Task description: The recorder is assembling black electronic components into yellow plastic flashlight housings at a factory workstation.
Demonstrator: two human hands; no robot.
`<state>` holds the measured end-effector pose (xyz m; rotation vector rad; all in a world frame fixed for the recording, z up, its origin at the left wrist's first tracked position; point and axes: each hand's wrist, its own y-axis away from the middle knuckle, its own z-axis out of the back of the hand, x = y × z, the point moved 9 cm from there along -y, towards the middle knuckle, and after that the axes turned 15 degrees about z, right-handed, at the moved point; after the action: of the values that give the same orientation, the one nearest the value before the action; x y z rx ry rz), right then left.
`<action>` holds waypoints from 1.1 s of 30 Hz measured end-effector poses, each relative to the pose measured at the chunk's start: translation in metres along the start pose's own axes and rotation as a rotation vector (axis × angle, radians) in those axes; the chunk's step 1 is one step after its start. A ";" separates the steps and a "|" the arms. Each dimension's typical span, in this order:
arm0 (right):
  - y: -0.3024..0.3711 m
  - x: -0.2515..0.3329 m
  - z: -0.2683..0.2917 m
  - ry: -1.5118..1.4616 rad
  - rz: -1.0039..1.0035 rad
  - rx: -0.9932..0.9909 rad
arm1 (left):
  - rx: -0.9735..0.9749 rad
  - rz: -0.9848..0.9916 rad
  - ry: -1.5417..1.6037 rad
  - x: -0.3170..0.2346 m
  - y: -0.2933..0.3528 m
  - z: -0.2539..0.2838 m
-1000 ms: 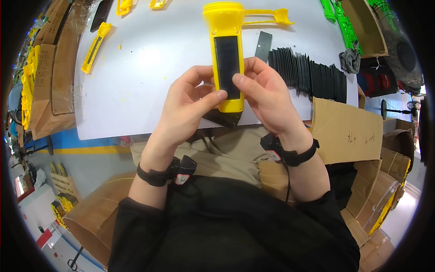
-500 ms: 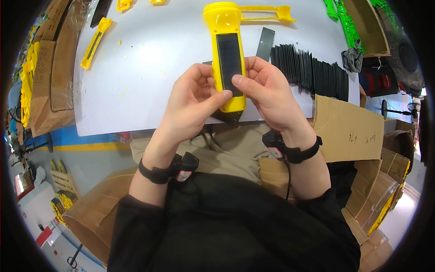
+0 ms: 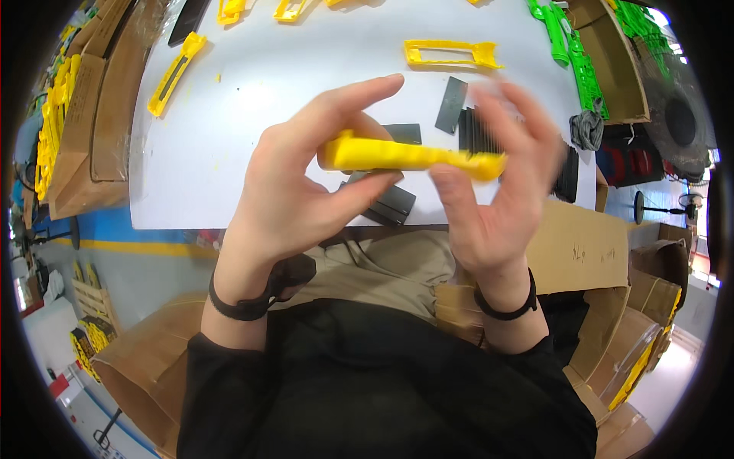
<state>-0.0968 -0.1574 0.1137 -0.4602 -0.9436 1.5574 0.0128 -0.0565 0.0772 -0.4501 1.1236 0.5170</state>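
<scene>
My left hand (image 3: 287,172) grips one end of a yellow plastic flashlight-shaped housing (image 3: 405,157), thumb below and fingers curled behind it. The housing lies sideways above the table's near edge, seen edge-on, so its dark panel is hidden. Around its other end my right hand (image 3: 508,183) has thumb and fingers spread apart; the fingers are smeared by motion. Whether the right thumb touches the housing I cannot tell. Dark flat panels (image 3: 394,203) lie on the table beneath the hands. Farther back is a loose yellow rectangular frame (image 3: 449,55).
The white table (image 3: 206,161) holds a dark strip (image 3: 452,105) and a row of black panels (image 3: 566,177) at right. A yellow part (image 3: 176,74) lies at left. Green parts (image 3: 585,73) and a grey cloth (image 3: 586,130) lie far right. Cardboard boxes (image 3: 107,145) flank the table.
The housing has turned from upright with its dark panel facing up to sideways and edge-on. My right hand has loosened from it and spread its fingers; the left keeps hold.
</scene>
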 end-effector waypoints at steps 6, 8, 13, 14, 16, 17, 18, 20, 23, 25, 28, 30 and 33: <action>0.039 -0.016 -0.047 -1.085 -0.696 0.038 | 0.057 0.253 0.916 0.027 -0.001 -0.027; 0.049 -0.021 -0.054 -1.269 -0.828 -0.027 | 0.092 0.293 0.870 0.033 0.003 -0.034; 0.052 -0.023 -0.064 -1.449 -0.879 0.083 | 0.177 0.280 0.860 0.029 0.009 -0.047; 0.052 -0.021 -0.065 -1.464 -0.840 0.136 | 0.163 0.248 0.806 0.027 0.009 -0.047; 0.054 -0.022 -0.066 -1.457 -0.833 0.101 | 0.128 0.298 0.797 0.029 0.010 -0.049; 0.054 -0.022 -0.065 -1.504 -0.844 0.079 | 0.117 0.274 0.800 0.026 0.010 -0.048; 0.054 -0.021 -0.065 -1.553 -0.855 0.058 | 0.103 0.250 0.804 0.024 0.012 -0.048; 0.054 -0.019 -0.064 -1.566 -0.854 0.083 | 0.080 0.251 0.809 0.021 0.015 -0.051; 0.058 -0.017 -0.066 -1.608 -0.875 0.109 | 0.030 0.261 0.821 0.023 0.019 -0.051; 0.061 -0.017 -0.067 -1.640 -0.897 0.114 | 0.048 0.358 0.843 0.030 0.019 -0.055; 0.066 -0.017 -0.073 -1.584 -0.872 0.199 | 0.066 0.404 0.819 0.039 0.019 -0.055; 0.068 -0.021 -0.082 -1.551 -0.915 0.149 | 0.087 0.436 0.836 0.043 0.013 -0.057; 0.071 -0.020 -0.083 -1.595 -0.963 0.081 | 0.144 0.534 0.903 0.052 0.011 -0.063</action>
<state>-0.0752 -0.1488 0.0051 1.3691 -1.8217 0.7841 -0.0223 -0.0757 0.0054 -0.2432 2.1676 0.7123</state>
